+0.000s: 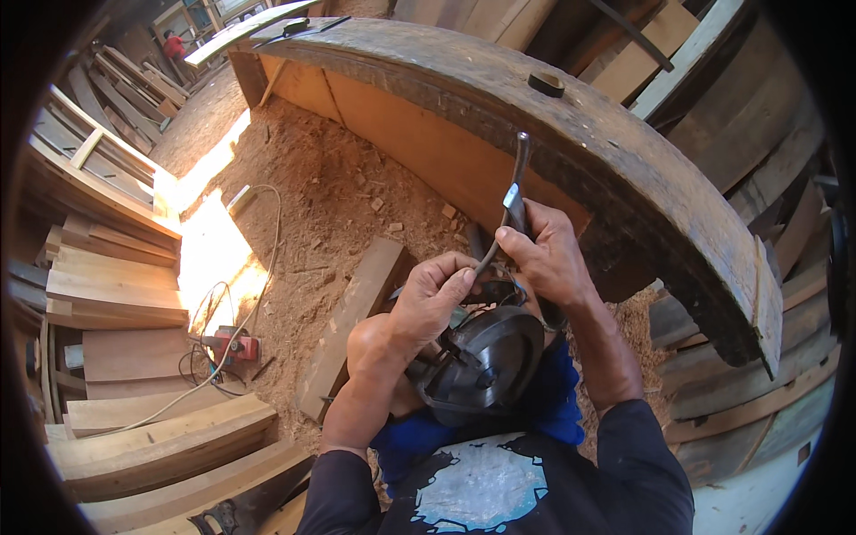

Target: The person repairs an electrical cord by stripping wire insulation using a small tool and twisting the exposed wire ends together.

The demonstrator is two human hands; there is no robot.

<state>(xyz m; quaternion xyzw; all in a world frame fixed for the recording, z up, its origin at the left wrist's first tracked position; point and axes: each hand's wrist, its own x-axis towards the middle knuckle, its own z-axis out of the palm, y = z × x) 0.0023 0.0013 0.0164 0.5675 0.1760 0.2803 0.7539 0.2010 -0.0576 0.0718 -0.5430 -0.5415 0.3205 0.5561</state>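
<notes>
A dark grey power cord rises between my hands, its cut-looking end pointing up. My left hand pinches the cord lower down between thumb and fingertips. Higher up, my right hand closes around a shiny flat metal piece pressed against the cord; it resembles a blade, but its kind is not clear. Below both hands a circular saw with a round black guard rests on my lap, between my knees. My left wrist partly covers the saw's left side.
A long curved wooden workbench arches ahead, carrying a dark tape roll. Sawdust covers the floor; a wooden beam lies there. A red power tool with a trailing cable sits left, beside stacked boards. Far off is a person.
</notes>
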